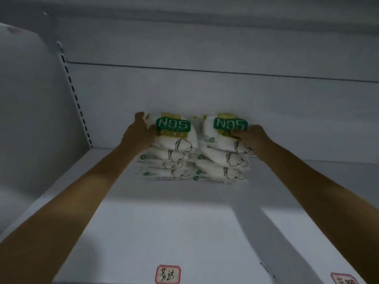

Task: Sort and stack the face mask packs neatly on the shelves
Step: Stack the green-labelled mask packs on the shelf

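Note:
Two stacks of white N95 face mask packs with green labels stand side by side at the back of a white shelf (184,222). The left stack (174,152) and the right stack (221,158) each hold several packs. My left hand (139,134) grips the left edge of the left stack's top pack, thumb on its face. My right hand (248,138) lies on the right side of the right stack's top pack, fingers curled over the lower edge of its green label.
The shelf's back wall (225,95) rises just behind the stacks. A slotted upright (75,97) and a side panel (30,119) close the left. Two red-bordered labels (167,274) (344,280) sit at the shelf's front edge.

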A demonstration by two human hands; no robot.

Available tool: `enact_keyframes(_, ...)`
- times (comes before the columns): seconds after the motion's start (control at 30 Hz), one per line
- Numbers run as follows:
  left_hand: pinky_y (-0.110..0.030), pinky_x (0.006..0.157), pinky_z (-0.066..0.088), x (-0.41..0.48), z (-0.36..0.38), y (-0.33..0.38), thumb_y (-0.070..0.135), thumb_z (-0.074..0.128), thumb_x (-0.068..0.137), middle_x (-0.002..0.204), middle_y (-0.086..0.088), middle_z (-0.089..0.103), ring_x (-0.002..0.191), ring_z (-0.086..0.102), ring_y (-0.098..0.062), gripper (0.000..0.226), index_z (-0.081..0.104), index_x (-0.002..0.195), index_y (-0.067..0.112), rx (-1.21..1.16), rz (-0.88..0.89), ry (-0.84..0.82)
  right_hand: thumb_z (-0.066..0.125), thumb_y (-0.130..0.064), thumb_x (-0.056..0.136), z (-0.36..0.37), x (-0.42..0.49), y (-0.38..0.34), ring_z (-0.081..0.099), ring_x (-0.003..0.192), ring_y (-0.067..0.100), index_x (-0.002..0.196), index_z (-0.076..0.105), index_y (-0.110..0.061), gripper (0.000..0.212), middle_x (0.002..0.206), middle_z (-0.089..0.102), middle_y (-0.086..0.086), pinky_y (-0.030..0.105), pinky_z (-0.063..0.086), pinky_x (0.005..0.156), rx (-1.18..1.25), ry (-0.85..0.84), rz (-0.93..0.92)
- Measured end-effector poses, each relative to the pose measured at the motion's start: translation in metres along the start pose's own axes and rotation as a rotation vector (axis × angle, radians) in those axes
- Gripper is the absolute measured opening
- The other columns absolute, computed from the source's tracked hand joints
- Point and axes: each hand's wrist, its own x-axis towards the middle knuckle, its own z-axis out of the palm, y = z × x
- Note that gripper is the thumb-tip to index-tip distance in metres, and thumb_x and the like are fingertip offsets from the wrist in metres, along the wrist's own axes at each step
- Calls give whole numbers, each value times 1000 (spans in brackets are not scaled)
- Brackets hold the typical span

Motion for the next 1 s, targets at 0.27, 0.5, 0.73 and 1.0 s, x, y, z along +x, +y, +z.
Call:
enact_keyframes(0.27,-51,109,31,-10,29,-1,61,11,87,152,-5,38,139,34,-31,76,45,142,22,555,668,67,72,-39,84,-2,-4,-8,59,73,22,111,57,1,51,89,62,13,30,50,64,-221,33,0)
enact_keyframes(0.5,-42,114,17,-7,42,-14,68,-6,72,157,6,29,145,22,-23,93,33,148,33,630,554,-20,55,-59,88,-1,-11,-9,29,140,35,153,10,-7,94,158,15,18,48,36,106,-887,336,-300)
enact_keyframes(0.73,-42,114,17,-4,42,-12,67,-1,74,156,6,31,144,24,-22,86,34,147,35,659,555,-66,18,-61,96,37,-18,10,2,150,25,155,9,-28,68,163,3,2,47,3,119,-1014,-159,-508)
enact_keyframes(1.0,-42,114,14,-5,47,-15,66,0,75,157,7,28,145,21,-22,84,33,147,36,649,560,-61,23,-63,95,40,-24,13,-1,150,25,155,2,-29,72,163,-2,1,46,0,119,-1082,-159,-475)
